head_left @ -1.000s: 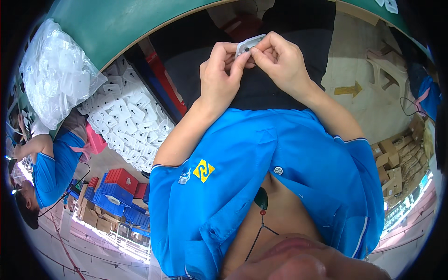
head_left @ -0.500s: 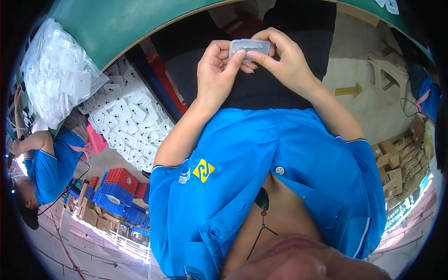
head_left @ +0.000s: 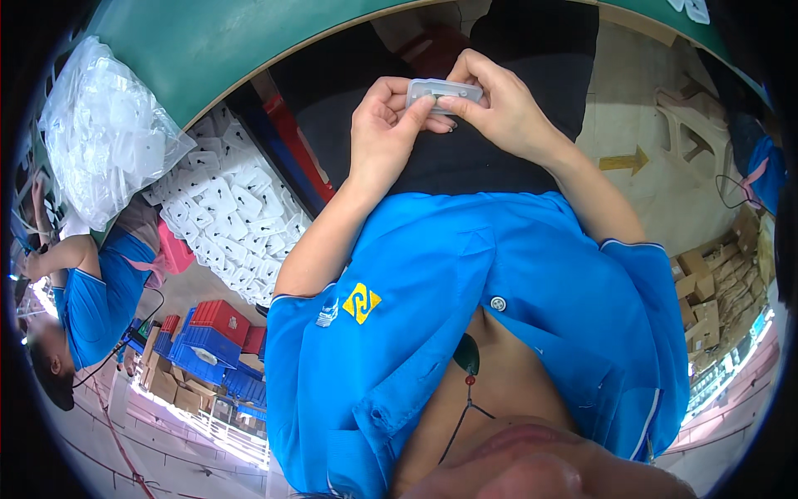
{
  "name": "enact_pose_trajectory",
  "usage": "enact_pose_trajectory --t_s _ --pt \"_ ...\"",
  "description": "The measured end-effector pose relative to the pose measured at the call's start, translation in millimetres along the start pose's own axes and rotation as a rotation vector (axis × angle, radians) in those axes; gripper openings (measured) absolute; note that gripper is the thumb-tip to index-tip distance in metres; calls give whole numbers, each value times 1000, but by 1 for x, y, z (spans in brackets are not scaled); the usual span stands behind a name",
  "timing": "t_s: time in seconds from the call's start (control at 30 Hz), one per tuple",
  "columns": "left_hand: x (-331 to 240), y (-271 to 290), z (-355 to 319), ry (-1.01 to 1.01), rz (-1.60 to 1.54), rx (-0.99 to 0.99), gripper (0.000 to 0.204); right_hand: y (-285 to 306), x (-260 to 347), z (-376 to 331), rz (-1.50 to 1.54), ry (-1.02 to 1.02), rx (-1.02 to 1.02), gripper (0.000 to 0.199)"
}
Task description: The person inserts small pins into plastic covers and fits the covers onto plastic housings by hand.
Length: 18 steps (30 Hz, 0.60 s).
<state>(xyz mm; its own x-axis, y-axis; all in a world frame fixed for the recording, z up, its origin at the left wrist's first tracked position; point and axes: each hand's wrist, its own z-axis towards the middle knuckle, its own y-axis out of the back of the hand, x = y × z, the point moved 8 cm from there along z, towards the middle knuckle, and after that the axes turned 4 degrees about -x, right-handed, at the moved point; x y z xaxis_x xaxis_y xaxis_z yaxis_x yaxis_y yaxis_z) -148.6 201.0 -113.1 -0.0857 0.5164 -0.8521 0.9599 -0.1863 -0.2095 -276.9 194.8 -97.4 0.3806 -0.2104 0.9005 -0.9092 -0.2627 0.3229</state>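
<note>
Over my lap I hold a small translucent plastic cover (head_left: 455, 86), shallow and rectangular with rounded corners and a raised rim. My left hand (head_left: 389, 123) grips its left end, thumb pressing into the hollow and fingers curled behind. On the other end, my right hand (head_left: 503, 101) has its thumb inside the cover and its forefinger over the far edge. Both thumb tips nearly meet at something small in the hollow, too small to make out. Many similar white covers with small dark parts (head_left: 237, 216) lie massed to the left.
Ahead curves the green table edge (head_left: 241, 41), bearing a clear bag of white plastic pieces (head_left: 108, 133) on the left. A co-worker in blue (head_left: 104, 291) sits at far left. Blue and red bins (head_left: 212, 333) stand behind; cardboard boxes (head_left: 702, 291) and a beige stool (head_left: 694, 125) are at right.
The cover has tipped slightly, so its face looks narrower. My hands keep their hold with small finger shifts, and the co-worker's arm at left has moved a little.
</note>
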Motion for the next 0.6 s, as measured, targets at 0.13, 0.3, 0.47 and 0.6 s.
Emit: enact_pose_trajectory --t_s 0.13,0.3,0.47,0.6 --pt "4 2 1 44 -28 -4 13 -9 -12 2 150 25 23 19" --pt "4 4 4 67 -102 -28 15 -8 -7 0 360 -35 24 17" --pt "3 4 2 33 -48 -37 16 -8 -6 -1 285 -50 67 16" --pt "3 4 1 9 -26 -21 15 -9 -9 -1 323 -63 90 16"
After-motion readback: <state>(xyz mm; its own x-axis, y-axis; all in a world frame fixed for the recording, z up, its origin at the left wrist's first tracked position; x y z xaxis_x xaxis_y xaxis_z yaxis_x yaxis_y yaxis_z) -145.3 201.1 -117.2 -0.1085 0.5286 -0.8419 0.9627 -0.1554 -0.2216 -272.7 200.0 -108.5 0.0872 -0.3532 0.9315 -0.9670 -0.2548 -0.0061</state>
